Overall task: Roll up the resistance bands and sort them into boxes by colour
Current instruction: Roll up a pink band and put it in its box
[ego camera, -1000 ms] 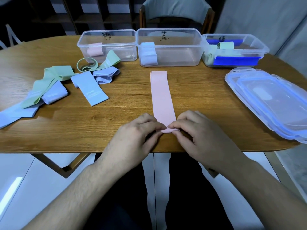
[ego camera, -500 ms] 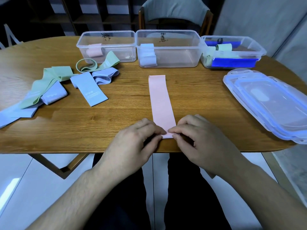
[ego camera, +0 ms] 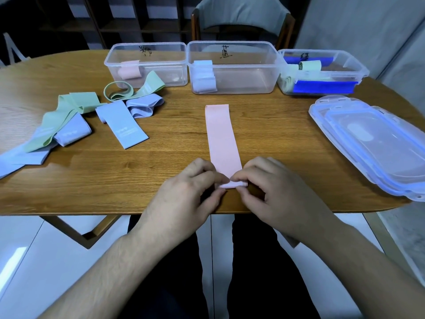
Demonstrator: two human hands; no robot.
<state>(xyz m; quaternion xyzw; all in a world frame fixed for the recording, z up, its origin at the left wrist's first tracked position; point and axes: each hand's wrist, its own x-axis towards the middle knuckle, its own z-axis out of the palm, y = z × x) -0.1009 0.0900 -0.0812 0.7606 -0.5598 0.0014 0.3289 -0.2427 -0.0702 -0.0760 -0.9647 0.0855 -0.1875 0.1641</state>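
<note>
Several rolled bands already sit in the boxes [ego camera: 232, 65] beyond both hands; left hand [ego camera: 184, 194] and right hand [ego camera: 273, 192] pinch the pink band [ego camera: 223, 139], barely started, loose bands [ego camera: 76, 120] waiting leftward.

Boxes [ego camera: 232, 67] behind band [ego camera: 222, 137], lids [ego camera: 372, 143] right

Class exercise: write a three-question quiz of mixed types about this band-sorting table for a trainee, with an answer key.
1. True or false: the pink band lies fully rolled.
2. Which box already holds a pink roll? A left box B middle box C right box
3. Fill in: the left hand and right hand both pinch the band's ____ end.

Key: 1 false; 2 A; 3 near.
</note>
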